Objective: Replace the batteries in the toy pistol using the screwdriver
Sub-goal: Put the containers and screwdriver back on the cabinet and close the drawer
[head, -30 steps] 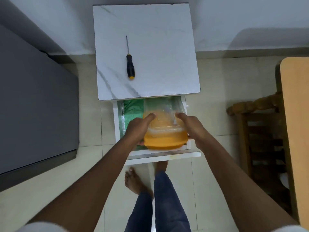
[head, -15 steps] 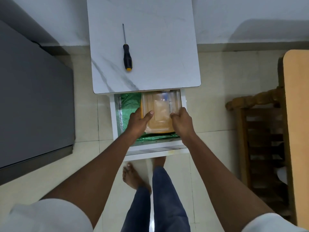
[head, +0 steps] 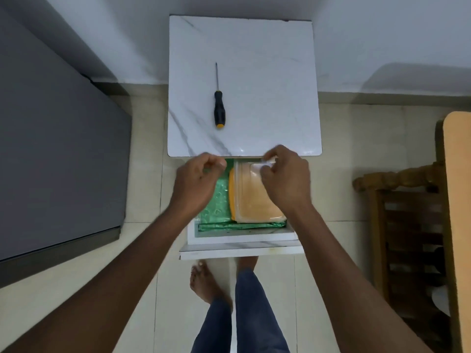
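Observation:
A black-handled screwdriver (head: pixel 219 109) with a yellow end lies on the white marble table top (head: pixel 267 72), left of centre. Below the top an open drawer (head: pixel 242 238) holds an orange container (head: pixel 252 200) with a clear lid, lying on a green liner (head: pixel 216 205). My right hand (head: pixel 285 179) pinches the far edge of the container's lid. My left hand (head: pixel 196 182) hovers over the drawer's left side with loosely curled fingers and holds nothing. No toy pistol or batteries are in sight.
A large grey block (head: pixel 51 149) fills the left side. A wooden chair (head: pixel 402 212) and a light wooden table edge (head: pixel 458 200) stand at the right. My bare foot (head: pixel 206 284) and my legs are on the tiled floor below the drawer.
The container went from being held up in both hands to lying in the drawer. My left hand let go and drew back left; my right hand moved to the lid's far edge.

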